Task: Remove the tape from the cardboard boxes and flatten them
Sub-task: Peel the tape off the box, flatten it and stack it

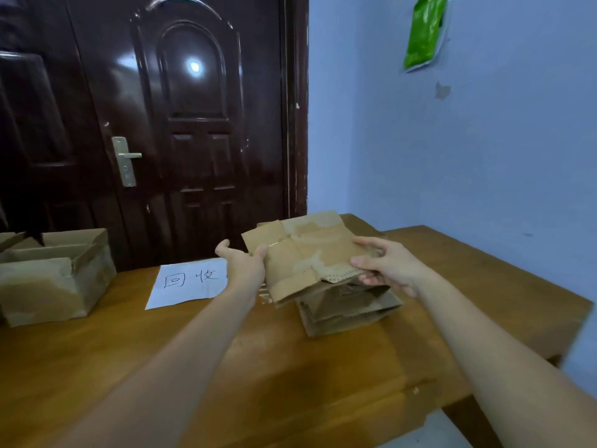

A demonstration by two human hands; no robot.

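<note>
from where I sit: flattened brown cardboard box (303, 253) held over flat pile (349, 308) at right of wooden table (290, 367), left hand (244, 263) and right hand (386, 263) pinching opposite edges, probably for stacking; unflattened brown box (55, 279) waits far left, white paper sign (190, 282) between

A wooden surface (323, 376) carries a white sheet of paper (190, 286) with handwritten characters, lying flat near its far edge; behind stands a dark glossy door (181, 124) with a pale metal handle (124, 160); a green packet (424, 30) hangs on the bluish wall (484, 150).
</note>
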